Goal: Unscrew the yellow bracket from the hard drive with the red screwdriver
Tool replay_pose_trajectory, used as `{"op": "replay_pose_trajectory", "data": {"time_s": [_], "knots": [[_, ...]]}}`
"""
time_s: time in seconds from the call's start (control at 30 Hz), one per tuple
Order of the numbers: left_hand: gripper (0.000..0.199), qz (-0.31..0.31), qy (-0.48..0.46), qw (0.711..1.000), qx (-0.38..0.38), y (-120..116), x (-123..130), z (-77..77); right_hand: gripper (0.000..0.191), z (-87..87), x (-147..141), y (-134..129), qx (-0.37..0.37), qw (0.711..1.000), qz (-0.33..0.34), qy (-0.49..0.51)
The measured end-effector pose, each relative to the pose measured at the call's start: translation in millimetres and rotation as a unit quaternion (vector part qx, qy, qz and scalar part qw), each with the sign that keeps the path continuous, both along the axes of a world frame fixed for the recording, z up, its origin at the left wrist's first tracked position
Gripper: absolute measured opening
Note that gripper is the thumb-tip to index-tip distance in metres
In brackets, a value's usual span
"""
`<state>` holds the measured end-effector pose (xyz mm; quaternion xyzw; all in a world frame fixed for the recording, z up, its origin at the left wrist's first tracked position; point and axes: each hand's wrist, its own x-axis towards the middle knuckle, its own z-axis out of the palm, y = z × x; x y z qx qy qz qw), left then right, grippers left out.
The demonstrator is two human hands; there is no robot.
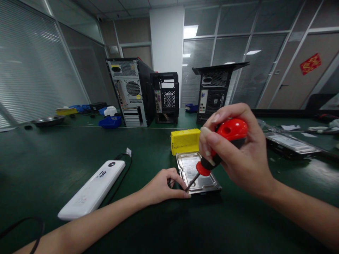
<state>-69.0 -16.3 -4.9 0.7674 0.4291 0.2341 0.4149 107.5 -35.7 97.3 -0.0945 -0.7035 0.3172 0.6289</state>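
Note:
A silver hard drive (197, 173) lies flat on the green table in front of me. My left hand (165, 185) is at its near left corner, thumb and index finger closed about that corner; anything small between the fingertips is hidden. Above the drive, my right hand (238, 155) is wrapped round the red and black handle of a screwdriver (203, 168). Its shaft slants down to the left, and the tip meets the drive's corner right beside my left fingertips. Behind the drive stands a yellow plastic bin (184, 141), partly covered by my right hand.
A white power bank (92, 190) with a black cable lies at left. Computer cases (129, 91) stand at the back, with a blue bin (109, 121) beside them. Another drive on a black bracket (291, 143) lies at right. A metal dish (47, 121) sits far left.

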Motion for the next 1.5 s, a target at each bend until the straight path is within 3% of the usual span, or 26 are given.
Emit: {"op": "replay_pose_trajectory", "data": {"time_s": [0.43,1.03,1.5], "knots": [[0.028,0.006,0.000,1.000,0.005,1.4,-1.3,-2.8,0.016,-0.2,-1.1,1.7,0.000,0.999,-0.031,-0.010],[0.032,-0.044,-0.004,0.999,-0.010,10.3,-7.6,-6.2,0.019,5.4,-9.8,5.2,-0.006,0.997,-0.009,-0.079],[0.025,-0.038,-0.043,0.998,0.000,9.0,-4.8,-8.6,0.019,13.0,-23.4,19.0,-0.019,0.994,0.019,-0.109]]}}
